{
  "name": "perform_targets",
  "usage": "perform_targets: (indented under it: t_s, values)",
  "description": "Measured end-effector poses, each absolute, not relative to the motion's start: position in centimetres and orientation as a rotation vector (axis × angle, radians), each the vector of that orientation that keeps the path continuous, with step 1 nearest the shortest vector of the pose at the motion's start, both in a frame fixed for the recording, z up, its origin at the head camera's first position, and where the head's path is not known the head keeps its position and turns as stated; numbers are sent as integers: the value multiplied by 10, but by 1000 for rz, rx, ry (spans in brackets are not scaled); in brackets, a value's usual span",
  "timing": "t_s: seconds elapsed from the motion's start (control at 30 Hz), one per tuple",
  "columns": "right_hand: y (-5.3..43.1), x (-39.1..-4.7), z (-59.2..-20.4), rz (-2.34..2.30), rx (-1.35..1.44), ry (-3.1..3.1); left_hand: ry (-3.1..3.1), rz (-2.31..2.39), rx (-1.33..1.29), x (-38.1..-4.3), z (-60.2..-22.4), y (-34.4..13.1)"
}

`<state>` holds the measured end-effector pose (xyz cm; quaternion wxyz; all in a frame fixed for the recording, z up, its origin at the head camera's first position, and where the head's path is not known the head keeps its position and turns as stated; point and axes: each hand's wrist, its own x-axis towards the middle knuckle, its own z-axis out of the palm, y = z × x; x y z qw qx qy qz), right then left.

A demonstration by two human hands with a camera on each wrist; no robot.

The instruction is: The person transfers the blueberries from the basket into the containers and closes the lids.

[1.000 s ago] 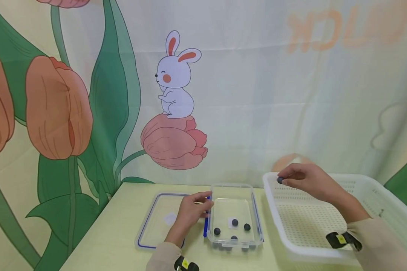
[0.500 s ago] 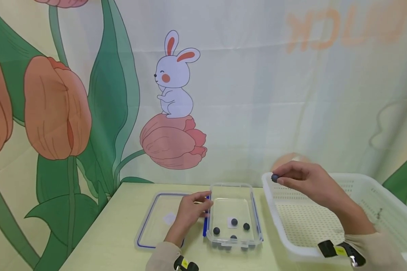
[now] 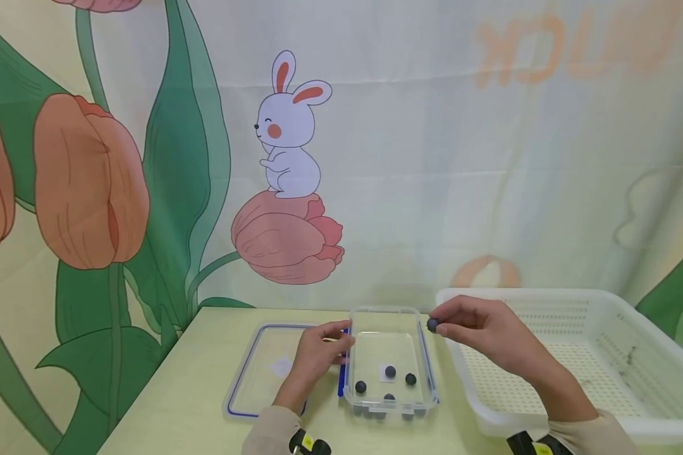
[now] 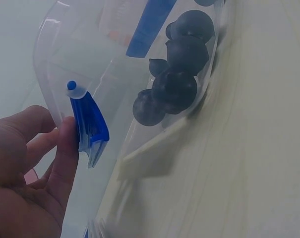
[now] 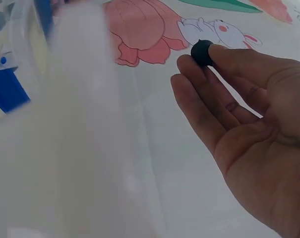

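My right hand (image 3: 489, 332) pinches a dark blueberry (image 3: 432, 325) between thumb and fingertips, just right of the clear plastic food container's rim. In the right wrist view the blueberry (image 5: 202, 53) shows a small point on top. My left hand (image 3: 314, 357) holds the left wall of the food container (image 3: 427, 354), beside a blue locking flap (image 4: 90, 121). Several blueberries lie on the container's floor, among them one blueberry (image 3: 361, 387) at the near left and another blueberry (image 3: 411, 379) at the right.
A lid (image 3: 241, 373) with a blue seal lies left of the container, partly behind my left forearm. At the right stands a large white perforated basket (image 3: 472, 392). A printed curtain (image 3: 404, 158) hangs behind the pale yellow table (image 3: 165, 392).
My right hand has moved left and down with the blueberry, from over the basket's far left corner to beside the container. My left hand has stayed at the container's left wall.
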<state>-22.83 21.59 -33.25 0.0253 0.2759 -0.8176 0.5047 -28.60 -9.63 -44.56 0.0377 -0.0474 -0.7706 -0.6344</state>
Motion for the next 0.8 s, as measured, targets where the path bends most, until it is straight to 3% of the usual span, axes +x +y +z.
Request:
perform_targets:
  t_s: [0.8]
  values:
    - [155, -219, -375, 1159, 1254, -2787, -2336, -1980, -168, -284, -445, -96]
